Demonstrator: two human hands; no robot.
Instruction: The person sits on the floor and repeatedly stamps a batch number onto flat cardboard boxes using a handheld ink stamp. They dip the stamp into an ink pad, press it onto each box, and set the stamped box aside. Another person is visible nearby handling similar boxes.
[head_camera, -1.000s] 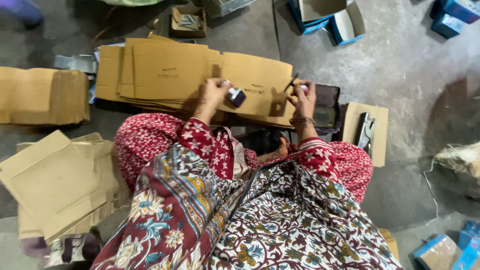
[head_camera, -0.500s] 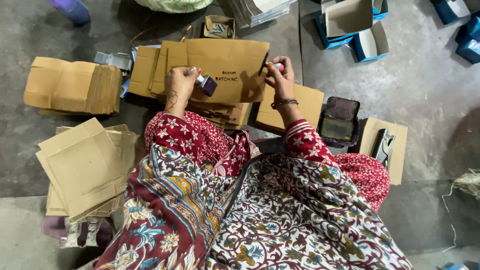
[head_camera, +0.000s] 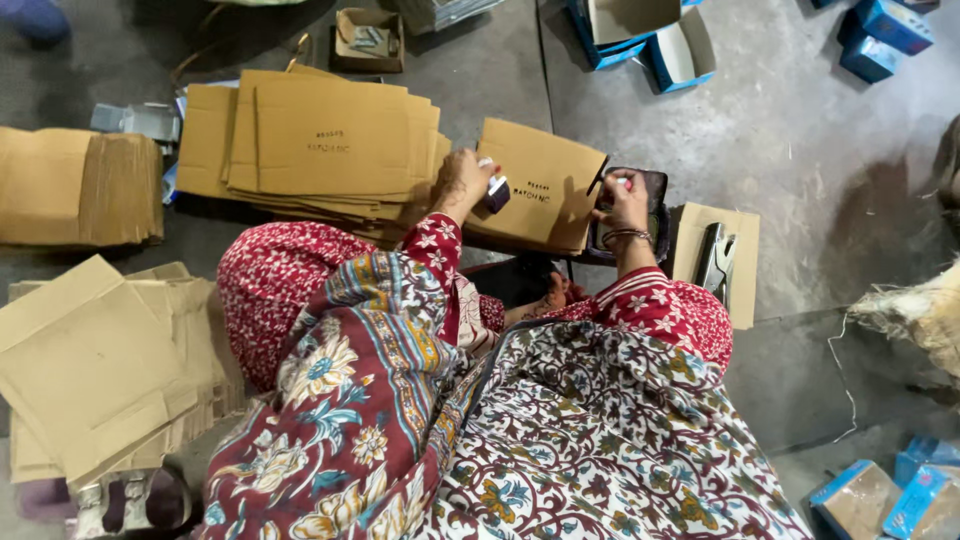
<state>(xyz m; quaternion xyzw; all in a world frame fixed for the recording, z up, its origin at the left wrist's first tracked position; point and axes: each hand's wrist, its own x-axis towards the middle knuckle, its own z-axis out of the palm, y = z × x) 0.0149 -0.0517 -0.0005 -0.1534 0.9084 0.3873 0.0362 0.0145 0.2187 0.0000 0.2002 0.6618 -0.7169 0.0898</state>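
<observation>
My left hand (head_camera: 460, 180) grips a small dark stamp block (head_camera: 496, 192) and rests on the left edge of a flat brown cardboard sheet (head_camera: 545, 180) that bears a dark printed mark. My right hand (head_camera: 625, 208) is closed on a small white object (head_camera: 626, 183) at the sheet's right edge, over a dark tray (head_camera: 652, 190). Both arms are in red flowered sleeves. The sheet lies on top of a low pile of like sheets in front of my knees.
A tall stack of flat cardboard sheets (head_camera: 330, 140) lies left of the hands, with more cardboard piles at far left (head_camera: 80, 185) and lower left (head_camera: 90, 360). Metal pliers (head_camera: 714, 255) rest on a cardboard piece at right. Blue boxes (head_camera: 680, 50) stand behind.
Both hands have moved right, off the tall stack, with a cardboard sheet that now lies beside the dark tray. The stamp stays in my left hand.
</observation>
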